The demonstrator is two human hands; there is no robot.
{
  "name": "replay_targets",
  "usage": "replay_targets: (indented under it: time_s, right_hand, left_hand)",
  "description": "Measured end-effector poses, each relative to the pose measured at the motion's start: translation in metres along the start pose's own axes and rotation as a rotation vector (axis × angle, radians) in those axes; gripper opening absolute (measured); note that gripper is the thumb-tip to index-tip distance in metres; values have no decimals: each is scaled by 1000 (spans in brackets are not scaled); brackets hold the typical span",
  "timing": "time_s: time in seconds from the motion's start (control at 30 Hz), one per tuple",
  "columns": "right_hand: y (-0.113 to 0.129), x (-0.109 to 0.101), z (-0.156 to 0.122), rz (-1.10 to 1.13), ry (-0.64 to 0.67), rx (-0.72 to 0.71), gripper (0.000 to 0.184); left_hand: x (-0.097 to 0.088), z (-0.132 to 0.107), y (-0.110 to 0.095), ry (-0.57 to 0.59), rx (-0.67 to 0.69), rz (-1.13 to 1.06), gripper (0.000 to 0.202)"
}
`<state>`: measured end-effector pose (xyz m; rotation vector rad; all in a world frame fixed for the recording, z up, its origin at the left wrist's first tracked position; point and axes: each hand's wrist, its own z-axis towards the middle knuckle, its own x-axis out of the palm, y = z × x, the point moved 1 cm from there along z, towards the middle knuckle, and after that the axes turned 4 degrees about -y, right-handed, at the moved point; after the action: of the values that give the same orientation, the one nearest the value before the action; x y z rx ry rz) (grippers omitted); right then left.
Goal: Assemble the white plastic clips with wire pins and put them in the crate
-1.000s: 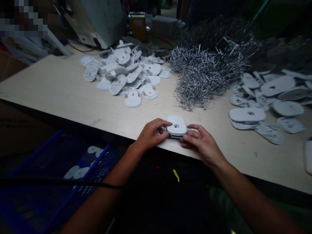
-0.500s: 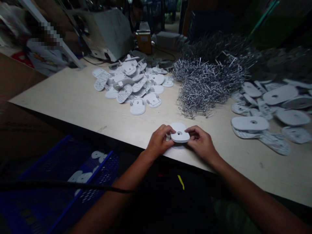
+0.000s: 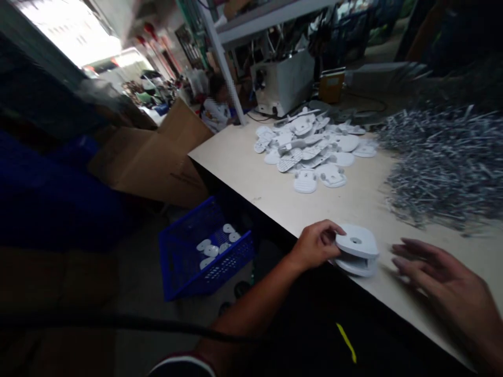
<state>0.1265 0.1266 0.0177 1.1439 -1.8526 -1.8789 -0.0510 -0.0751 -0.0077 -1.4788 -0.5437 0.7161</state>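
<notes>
A white plastic clip-like assembly point(image 3: 357, 250) sits near the table's front edge, made of an upper plate with a central hole over a lower plate. My left hand point(image 3: 316, 245) grips its left side. My right hand point(image 3: 444, 277), blurred by motion, hovers over the tabletop to the right of it, fingers apart and holding nothing. Farther back lies a heap of loose white plastic plates point(image 3: 314, 152), and a large tangle of bent metal wire pieces point(image 3: 444, 167) fills the right side.
The cream table point(image 3: 251, 175) ends in a dark front edge. Below it on the floor stands a blue mesh basket point(image 3: 206, 251) holding several white parts. Beyond are a cardboard box point(image 3: 153, 162), a white machine point(image 3: 283, 84) and a seated person point(image 3: 216, 107). A black cable point(image 3: 118, 322) crosses the foreground.
The view has swung left. My right hand has let go of the white assembly and moved right, fingers spread. My left hand stays on the assembly.
</notes>
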Motion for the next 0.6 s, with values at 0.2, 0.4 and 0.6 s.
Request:
replay_targets:
  time_s: [0.2, 0.4, 0.6]
  right_hand:
    - [7, -1, -1, 31, -53, 77, 51]
    - [8, 7, 6, 246, 6, 80, 61]
    - [9, 0, 31, 171, -49, -13, 62]
  left_hand:
    - [-90, -58, -17, -270, -286, -316, 44]
    - [-204, -98, 6, -951, -260, -323, 35]
    - [-246, -112, 55, -1221, -276, -227, 44]
